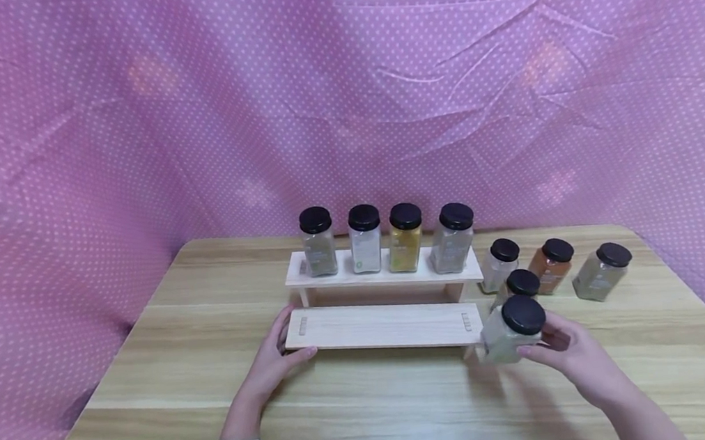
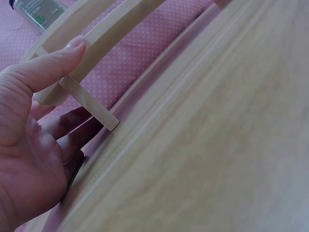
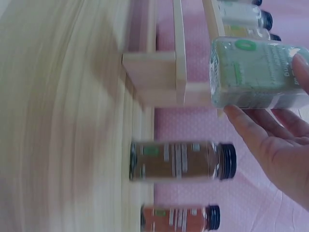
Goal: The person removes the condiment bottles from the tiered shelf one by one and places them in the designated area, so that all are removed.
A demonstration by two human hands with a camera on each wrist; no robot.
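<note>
A two-tier pale wooden spice rack (image 1: 383, 325) stands on the table. My left hand (image 1: 274, 356) holds the left end of its lower tier; in the left wrist view the thumb (image 2: 58, 65) lies on the board's edge, with the fingers partly hidden behind the leg. On the right, my right hand (image 1: 575, 354) grips a square glass spice jar (image 1: 506, 336) with a black lid and pale contents. The right wrist view shows this jar (image 3: 258, 72) raised above the table, near the lower tier's right end. The lower board bears no jar.
Several black-lidded jars, one with yellow powder (image 1: 405, 250), line the upper tier (image 1: 383, 279). Right of the rack stand a whitish jar (image 1: 498, 270), a reddish-orange jar (image 1: 550, 272), a greyish jar (image 1: 598, 279) and a partly hidden brown jar (image 3: 176, 161). Pink dotted cloth (image 1: 343, 109) hangs behind the table.
</note>
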